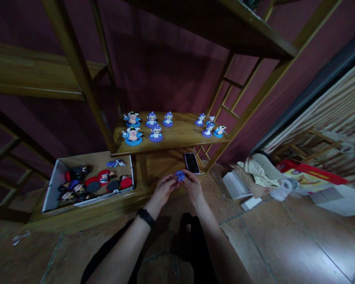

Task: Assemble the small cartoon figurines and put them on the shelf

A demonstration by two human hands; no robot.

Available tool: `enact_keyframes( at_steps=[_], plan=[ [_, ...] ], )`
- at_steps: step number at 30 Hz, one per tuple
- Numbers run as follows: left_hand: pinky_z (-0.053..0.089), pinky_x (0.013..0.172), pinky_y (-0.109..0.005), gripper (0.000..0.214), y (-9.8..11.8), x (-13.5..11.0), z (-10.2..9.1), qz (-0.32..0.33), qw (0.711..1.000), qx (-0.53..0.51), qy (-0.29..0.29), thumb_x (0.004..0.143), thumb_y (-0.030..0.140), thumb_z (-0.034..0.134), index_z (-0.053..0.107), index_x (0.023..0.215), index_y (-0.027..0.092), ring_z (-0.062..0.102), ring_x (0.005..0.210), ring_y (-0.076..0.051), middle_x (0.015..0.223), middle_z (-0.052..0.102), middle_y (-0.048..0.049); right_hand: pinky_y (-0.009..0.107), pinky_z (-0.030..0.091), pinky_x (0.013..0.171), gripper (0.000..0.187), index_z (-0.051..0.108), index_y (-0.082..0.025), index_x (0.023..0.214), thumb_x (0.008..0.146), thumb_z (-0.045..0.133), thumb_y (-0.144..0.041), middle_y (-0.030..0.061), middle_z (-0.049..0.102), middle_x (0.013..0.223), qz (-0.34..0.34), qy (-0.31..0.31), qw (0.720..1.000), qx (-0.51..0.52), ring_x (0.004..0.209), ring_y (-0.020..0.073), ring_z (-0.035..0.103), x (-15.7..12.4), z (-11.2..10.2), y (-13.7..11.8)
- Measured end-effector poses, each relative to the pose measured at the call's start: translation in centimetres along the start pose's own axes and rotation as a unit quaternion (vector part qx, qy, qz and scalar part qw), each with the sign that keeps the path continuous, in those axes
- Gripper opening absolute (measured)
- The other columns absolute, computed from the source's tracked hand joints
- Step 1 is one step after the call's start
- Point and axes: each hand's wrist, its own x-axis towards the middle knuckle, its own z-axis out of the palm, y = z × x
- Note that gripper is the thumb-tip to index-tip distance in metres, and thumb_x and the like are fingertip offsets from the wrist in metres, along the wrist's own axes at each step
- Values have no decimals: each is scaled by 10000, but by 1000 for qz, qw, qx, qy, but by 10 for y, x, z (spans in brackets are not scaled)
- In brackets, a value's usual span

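Observation:
My left hand (pixel 163 190) and my right hand (pixel 193 185) meet in front of the low wooden shelf, both pinching a small blue figurine piece (pixel 180 175) between their fingertips. A black band sits on my left wrist. A phone (pixel 192 163) lies face up on the bottom shelf board just beyond my hands. On the shelf (pixel 180 136) above stand several blue-based cartoon figurines (pixel 156 133), grouped left and right.
A shallow cardboard box (pixel 55 181) to the left holds several figurines and red and black round bases. To the right on the tiled floor lie cloth, white boxes (pixel 235 183) and a red-edged package (pixel 309 173). Wooden shelf posts rise overhead.

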Motion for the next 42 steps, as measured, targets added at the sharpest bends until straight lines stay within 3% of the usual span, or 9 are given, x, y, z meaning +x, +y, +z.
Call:
enact_keyframes(
  at_steps=[4, 12, 24, 30, 35, 42],
  plan=[
    [540, 712, -286, 130, 6, -1, 1, -15, 1000, 15, 5, 695, 155, 722, 633, 783, 120, 666, 704, -154, 788, 690, -71, 284, 463, 738, 293, 704, -220, 904, 617, 749, -257, 20, 712, 937, 11, 0, 1000, -20, 838, 163, 617, -1, 2, -6],
    [568, 677, -290, 121, 12, -2, 2, -42, 998, 12, 35, 707, 32, 654, 611, 774, 123, 664, 669, -145, 745, 678, -43, 272, 458, 668, 290, 692, -206, 867, 593, 769, -262, 25, 709, 881, 81, -7, 997, 4, 748, 150, 619, -3, 2, -11],
    [560, 736, -325, 128, -8, 7, -5, -58, 997, -28, 49, 652, 40, 716, 647, 734, 108, 666, 722, -174, 797, 697, -85, 263, 433, 617, 208, 673, -190, 766, 577, 718, -265, 11, 691, 759, 63, 41, 997, -9, 656, 138, 584, -1, 3, 2],
    [531, 701, -275, 120, -7, 9, -2, -30, 997, -26, 69, 680, 47, 664, 639, 722, 156, 647, 696, -146, 761, 681, -35, 259, 447, 649, 300, 670, -188, 836, 546, 731, -238, 4, 690, 798, 50, 43, 997, -36, 706, 145, 590, -1, 8, 9],
    [520, 626, -239, 185, -7, 8, 2, -28, 998, 2, 53, 660, 20, 662, 652, 803, 137, 642, 658, -135, 764, 682, -44, 263, 452, 652, 316, 664, -196, 852, 550, 735, -256, -20, 677, 764, 52, 45, 995, -66, 677, 137, 582, 1, 4, 12],
    [526, 691, -262, 195, -7, 8, 5, -45, 998, 30, 10, 604, 38, 721, 702, 791, 89, 664, 667, -154, 801, 716, -93, 276, 452, 651, 296, 679, -191, 811, 531, 752, -252, -4, 689, 743, 56, 63, 994, -74, 682, 152, 597, 5, -3, 12]
  ],
)
